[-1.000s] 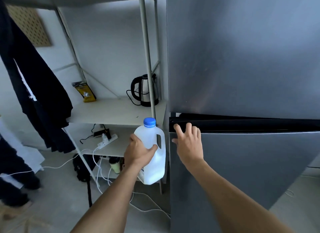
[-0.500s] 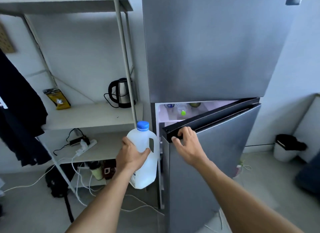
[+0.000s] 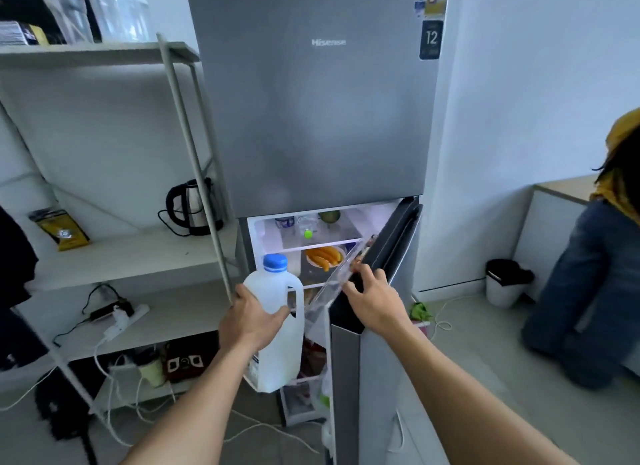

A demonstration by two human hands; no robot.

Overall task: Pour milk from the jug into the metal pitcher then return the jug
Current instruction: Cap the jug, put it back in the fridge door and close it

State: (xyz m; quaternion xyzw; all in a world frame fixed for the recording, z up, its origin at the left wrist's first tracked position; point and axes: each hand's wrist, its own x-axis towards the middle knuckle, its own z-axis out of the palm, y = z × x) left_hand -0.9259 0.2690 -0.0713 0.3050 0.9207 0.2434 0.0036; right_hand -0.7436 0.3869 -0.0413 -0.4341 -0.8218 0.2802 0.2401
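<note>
Presently, findings as follows:

- Your left hand (image 3: 250, 321) is closed around the body of the translucent white plastic milk jug with a blue screw cap (image 3: 278, 321); the thumb lies across its front face below the handle loop. The jug is upright, capped, held in the air in front of the open lower compartment.
- Your right hand (image 3: 372, 300) is curled over the top edge of the grey lower fridge door (image 3: 377, 378), fingers hooked on the dark handle strip. The door stands well open.
- The tall grey steel fridge (image 3: 311, 118) shows lit interior shelves; a plate of orange-yellow food (image 3: 323, 256) sits on one, small containers above. A clear door bin (image 3: 332, 288) lies just beside the jug.
- The metal pitcher is not in view, so you cannot confirm the pour here. Judged from the capped jug at the fridge, pouring appears complete.
- Remaining: place the jug inside, release it, shut the door.
- Note: a person in a denim jacket (image 3: 588, 291) kneels well clear, at right.
</note>
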